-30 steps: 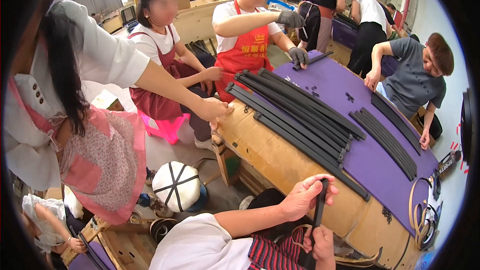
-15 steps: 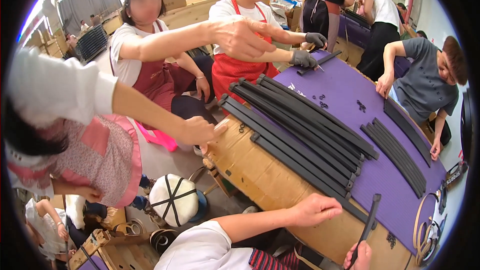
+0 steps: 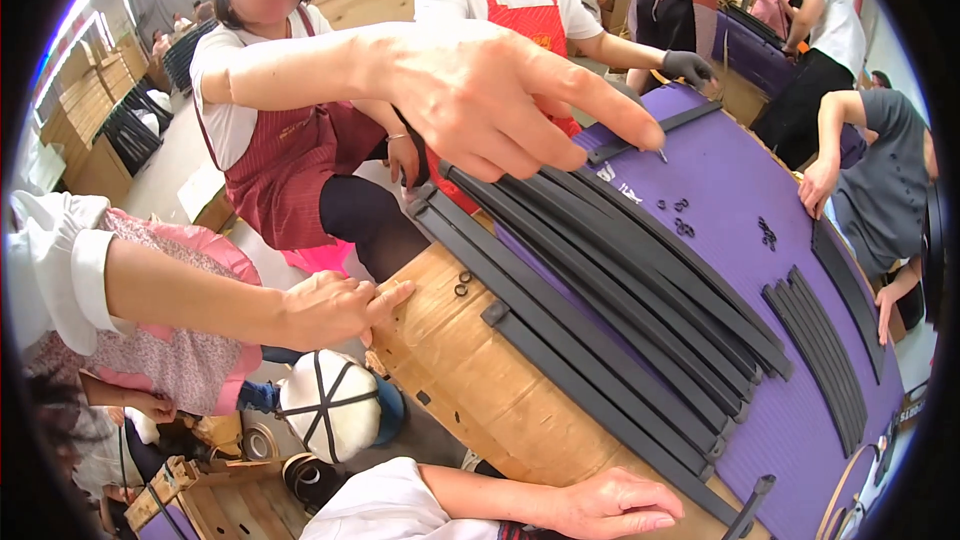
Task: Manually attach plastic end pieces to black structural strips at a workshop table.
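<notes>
My left hand [image 3: 620, 502] reaches in from the lower edge over the brown cardboard [image 3: 540, 410], fingers stretched out and nothing in them. Beyond it lies a row of long black strips [image 3: 610, 290] with capped ends, partly on the cardboard and partly on the purple mat [image 3: 740, 180]. The tip of another black strip [image 3: 753, 506] stands tilted at the lower edge, right of my left hand. My right hand is out of view. A co-worker's large pointing hand [image 3: 500, 95] crosses above the strips' far ends.
Another person's hand [image 3: 340, 305] touches the cardboard's left corner beside small black rings [image 3: 462, 284]. Thinner black strips [image 3: 815, 360] and more rings [image 3: 767, 232] lie on the mat. A person [image 3: 880, 180] handles a strip at right. A white-topped stool [image 3: 325, 405] stands lower left.
The co-worker's pointing hand has come closer and further right. My left hand has lowered and its fingers have straightened. My right hand, seen earlier holding a black strip, has left the view.
</notes>
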A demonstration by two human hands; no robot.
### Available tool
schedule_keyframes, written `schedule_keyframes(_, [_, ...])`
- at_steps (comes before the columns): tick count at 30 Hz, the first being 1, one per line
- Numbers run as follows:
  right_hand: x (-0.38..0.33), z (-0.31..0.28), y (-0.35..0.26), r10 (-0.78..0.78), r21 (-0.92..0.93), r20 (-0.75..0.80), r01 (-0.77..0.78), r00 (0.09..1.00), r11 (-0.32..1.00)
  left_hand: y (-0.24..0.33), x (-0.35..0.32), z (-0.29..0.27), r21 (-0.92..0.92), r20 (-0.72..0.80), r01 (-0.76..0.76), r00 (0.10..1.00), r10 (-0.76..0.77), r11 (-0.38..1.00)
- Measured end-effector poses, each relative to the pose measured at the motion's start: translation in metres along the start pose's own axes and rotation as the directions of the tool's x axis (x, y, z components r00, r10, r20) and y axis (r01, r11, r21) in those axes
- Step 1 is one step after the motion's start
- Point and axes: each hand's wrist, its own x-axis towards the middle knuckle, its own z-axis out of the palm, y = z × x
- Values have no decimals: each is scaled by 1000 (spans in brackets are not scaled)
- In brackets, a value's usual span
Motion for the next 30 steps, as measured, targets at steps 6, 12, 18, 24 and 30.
schedule_keyframes(6, [3, -8, 9, -61, 14, 88, 60, 994, 998, -7, -6, 3, -93, 35, 140, 990, -137, 986])
schedule_keyframes(12, [-3, 1, 9, -155, 29, 127, 153, 980, 988, -9, -7, 10, -276, 5, 222, 973, -229, 935])
schedule_keyframes(18, [5, 0, 11, -222, 54, 147, 216, 964, 975, -24, 1, 18, -311, -54, 200, 972, -227, 929])
schedule_keyframes(24, [35, -28, 30, -411, 103, 52, 405, 910, 909, -22, 5, 18, -211, -124, 196, 966, -226, 958])
schedule_keyframes(30, [-4, -23, 10, -310, 28, 33, 309, 950, 951, -23, 2, 19, -69, -116, 211, 969, -218, 975])
